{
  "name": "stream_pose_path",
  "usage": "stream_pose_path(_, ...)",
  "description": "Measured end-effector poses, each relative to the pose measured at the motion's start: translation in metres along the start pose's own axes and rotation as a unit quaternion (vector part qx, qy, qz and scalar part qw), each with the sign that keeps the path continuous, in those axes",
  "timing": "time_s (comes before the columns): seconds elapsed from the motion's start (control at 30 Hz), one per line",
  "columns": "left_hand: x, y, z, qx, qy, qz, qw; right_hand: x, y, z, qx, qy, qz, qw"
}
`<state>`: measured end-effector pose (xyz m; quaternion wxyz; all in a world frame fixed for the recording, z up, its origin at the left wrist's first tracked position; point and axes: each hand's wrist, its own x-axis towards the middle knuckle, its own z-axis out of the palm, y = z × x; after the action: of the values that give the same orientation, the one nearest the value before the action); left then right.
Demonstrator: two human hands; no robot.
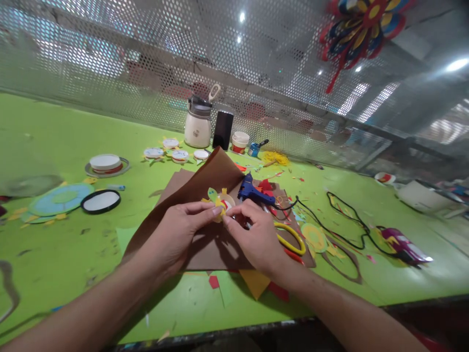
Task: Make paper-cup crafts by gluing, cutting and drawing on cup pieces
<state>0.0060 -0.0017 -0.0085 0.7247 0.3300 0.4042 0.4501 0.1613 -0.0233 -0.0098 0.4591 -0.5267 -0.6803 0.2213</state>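
Just above the brown cardboard [205,256], a small paper turtle [226,200] is held between both hands; it has a green head, yellow feet and a round body. My left hand [179,227] pinches its near side between thumb and fingers. From the other side, my right hand [256,237] has thumb and fingertips closed on the same piece, partly hiding it. Behind my right hand lies a blue glue gun [251,189]. Yellow-handled scissors [293,238] rest beside that hand, partly covered by it.
Several small paper turtles [180,156] sit behind the cardboard. At left are a larger paper turtle [62,198] and a black-rimmed lid [100,201]. A white flask [198,124] and a phone [223,129] stand against the mesh. The cord [322,222] snakes right; paper scraps [213,282] lie around.
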Motion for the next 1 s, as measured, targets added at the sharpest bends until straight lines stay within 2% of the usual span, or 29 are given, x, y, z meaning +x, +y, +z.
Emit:
stream_pose_path(0.13, 0.003, -0.004, -0.003, 0.029, 0.011, 0.007, 0.999, 0.001, 0.0, -0.005, 0.022, 0.004, 0.011, 1.0)
stream_pose_path(0.27, 0.004, -0.004, -0.005, 0.097, 0.031, 0.07, 0.992, 0.0, 0.001, -0.019, 0.054, -0.034, 0.068, 0.996)
stream_pose_path(0.4, 0.003, -0.003, -0.005, 0.204, 0.05, 0.158, 0.965, 0.001, 0.004, -0.028, 0.07, -0.069, 0.139, 0.985)
stream_pose_path(0.5, 0.002, -0.003, -0.004, 0.272, 0.074, 0.202, 0.938, 0.004, 0.007, -0.024, 0.068, -0.079, 0.147, 0.984)
stream_pose_path(0.57, 0.002, -0.003, -0.004, 0.299, 0.081, 0.198, 0.93, 0.006, 0.008, -0.02, 0.069, -0.084, 0.146, 0.983)
stream_pose_path(0.7, 0.004, -0.004, -0.005, 0.32, 0.064, 0.155, 0.932, 0.009, 0.011, -0.013, 0.05, -0.081, 0.167, 0.981)
stream_pose_path(0.87, 0.002, -0.004, -0.003, 0.36, 0.063, 0.238, 0.9, 0.011, 0.014, -0.01, 0.036, -0.078, 0.186, 0.979)
stream_pose_path(1.0, -0.001, -0.002, 0.0, 0.365, 0.053, 0.255, 0.894, 0.012, 0.014, -0.009, 0.031, -0.073, 0.191, 0.978)
